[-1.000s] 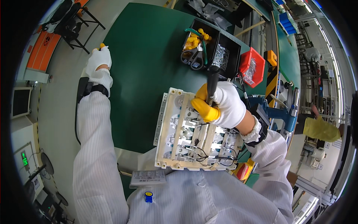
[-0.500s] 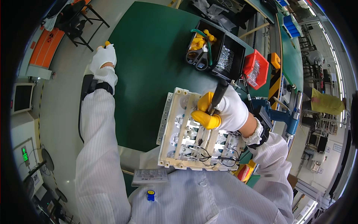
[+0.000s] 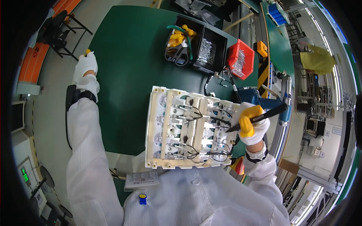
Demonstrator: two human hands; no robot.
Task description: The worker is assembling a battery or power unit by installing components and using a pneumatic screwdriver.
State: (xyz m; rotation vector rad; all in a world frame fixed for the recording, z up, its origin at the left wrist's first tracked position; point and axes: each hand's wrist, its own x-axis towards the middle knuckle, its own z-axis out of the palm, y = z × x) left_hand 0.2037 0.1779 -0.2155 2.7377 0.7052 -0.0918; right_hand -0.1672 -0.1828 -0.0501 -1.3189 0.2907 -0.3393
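While your badge (image 3: 141, 180) hung left of centre in the lower frame, the pale unit (image 3: 187, 130) lay above it in the middle, at the near side of the green table (image 3: 126, 94), with black wires strung across it. Your gloved right hand (image 3: 254, 126), right of centre, gripped a black pen-like tool (image 3: 277, 110), its tip over the unit's right part; whether it touched could not be told. Just above that hand was a blue tool (image 3: 249, 97). Your left hand (image 3: 85, 67) was by the table's left edge, upper left; I could not tell whether it was open or closed. Scissors (image 3: 176, 55) and a red bin (image 3: 249, 60) sat at upper centre; farther, upper right, was a person in yellow (image 3: 318, 60).
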